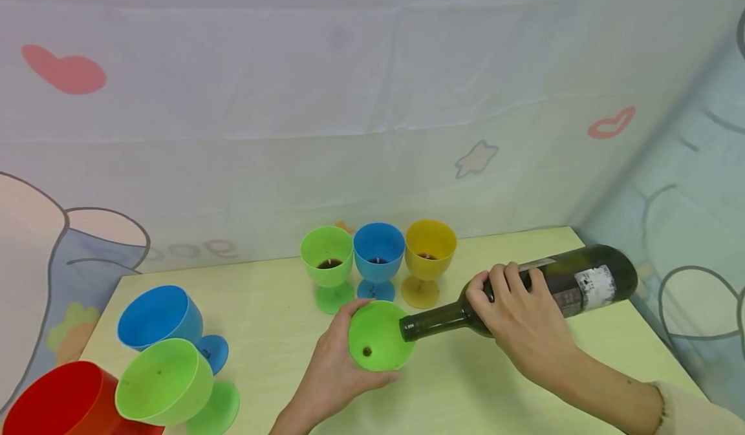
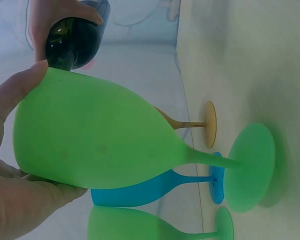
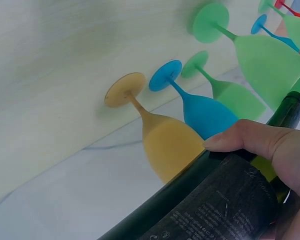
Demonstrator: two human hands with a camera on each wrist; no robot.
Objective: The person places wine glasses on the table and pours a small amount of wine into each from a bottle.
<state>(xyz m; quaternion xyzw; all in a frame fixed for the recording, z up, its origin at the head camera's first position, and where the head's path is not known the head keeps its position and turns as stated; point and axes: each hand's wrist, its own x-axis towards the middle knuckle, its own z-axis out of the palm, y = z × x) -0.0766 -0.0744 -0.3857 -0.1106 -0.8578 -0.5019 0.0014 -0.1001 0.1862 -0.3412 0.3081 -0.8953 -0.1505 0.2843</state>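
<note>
My left hand (image 1: 334, 367) holds a light green plastic goblet (image 1: 378, 328) around its bowl, thumb and fingers on opposite sides. A small dark spot shows at the bottom of that bowl. With my right hand (image 1: 526, 322) I grip a dark green wine bottle (image 1: 617, 272) around its body. The bottle is tipped, its neck pointing left and its mouth at the goblet's right rim. No stream of liquid can be made out. In the left wrist view the goblet (image 2: 100, 130) stands upright, its foot (image 2: 250, 170) at or just above the table; contact is unclear.
Behind stand a green goblet (image 1: 326, 247), a blue goblet (image 1: 379, 244) and a yellow goblet (image 1: 431, 247), each with a little dark liquid. At the table's left are a blue goblet (image 1: 160, 318), a green goblet (image 1: 165, 383) and a red goblet (image 1: 61, 399). A printed cloth (image 1: 372, 99) hangs behind.
</note>
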